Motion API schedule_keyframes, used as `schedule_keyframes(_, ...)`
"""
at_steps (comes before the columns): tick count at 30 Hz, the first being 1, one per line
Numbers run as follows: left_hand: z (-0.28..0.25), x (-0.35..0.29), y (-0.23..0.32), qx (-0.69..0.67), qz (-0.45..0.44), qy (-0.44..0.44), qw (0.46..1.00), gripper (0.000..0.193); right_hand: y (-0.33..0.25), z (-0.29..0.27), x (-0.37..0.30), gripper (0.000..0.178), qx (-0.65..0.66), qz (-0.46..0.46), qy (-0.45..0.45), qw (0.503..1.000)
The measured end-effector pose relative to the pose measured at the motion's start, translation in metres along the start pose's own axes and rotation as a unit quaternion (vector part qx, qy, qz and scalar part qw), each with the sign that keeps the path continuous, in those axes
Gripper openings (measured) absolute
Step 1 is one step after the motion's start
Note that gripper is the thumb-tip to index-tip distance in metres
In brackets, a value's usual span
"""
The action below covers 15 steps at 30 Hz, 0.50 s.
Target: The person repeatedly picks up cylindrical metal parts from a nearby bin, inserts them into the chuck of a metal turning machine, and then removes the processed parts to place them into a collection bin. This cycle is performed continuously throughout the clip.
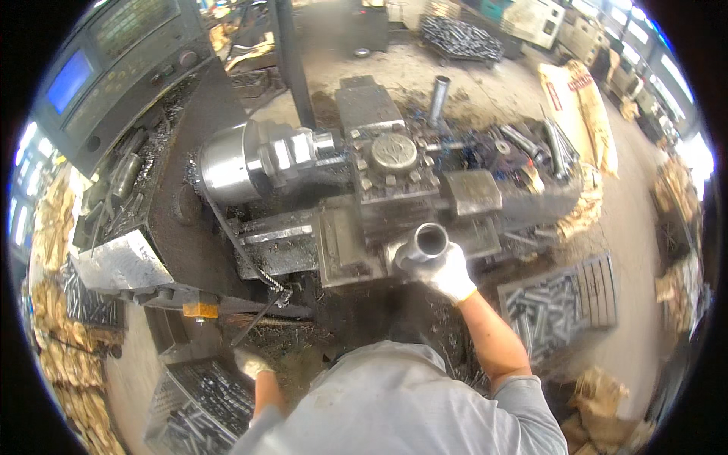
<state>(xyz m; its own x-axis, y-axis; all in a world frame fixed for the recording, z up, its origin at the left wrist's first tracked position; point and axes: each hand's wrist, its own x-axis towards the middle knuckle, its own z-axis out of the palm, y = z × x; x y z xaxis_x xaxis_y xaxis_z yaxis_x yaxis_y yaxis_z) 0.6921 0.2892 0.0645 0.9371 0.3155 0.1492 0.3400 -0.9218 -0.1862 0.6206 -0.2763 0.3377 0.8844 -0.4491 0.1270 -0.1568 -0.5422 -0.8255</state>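
Note:
In a white glove, my right hand (452, 274) is closed around a short, shiny metal tube (431, 240), its open end facing up. The tube is held over the near side of the lathe carriage (341, 241). Low on the left, my gloved left hand (253, 364) hangs beside the lower end of a slanting lever (258, 318); its fingers are blurred, and I cannot tell whether it grips the lever. Beyond the tube stands a square tool post (394, 154) with a round cap. To its left is the lathe's chuck (229, 164) with stepped jaws.
A bin of metal tubes (599, 292) stands at the right, and another crate of metal parts (178, 394) at the lower left. An upright tube (438, 100) stands behind the tool post. Loose tools and rags (523, 152) cover the lathe's right end. A control panel (114, 68) rises far left.

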Motion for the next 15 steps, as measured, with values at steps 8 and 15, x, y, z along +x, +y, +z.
schedule_keyframes(8, -0.099, 0.083, -0.012, -0.454, -0.173, 0.126, 0.865, 0.059, 0.02, -0.082, 0.098, 0.053, -0.186, -0.299, -0.301, 0.886)
schedule_keyframes(15, -0.139, 0.078, 0.051, -0.802, -0.302, 0.037, 0.514, 0.049, -0.033, -0.136, 0.273, 0.034, -0.015, -0.339, -0.156, 0.928)
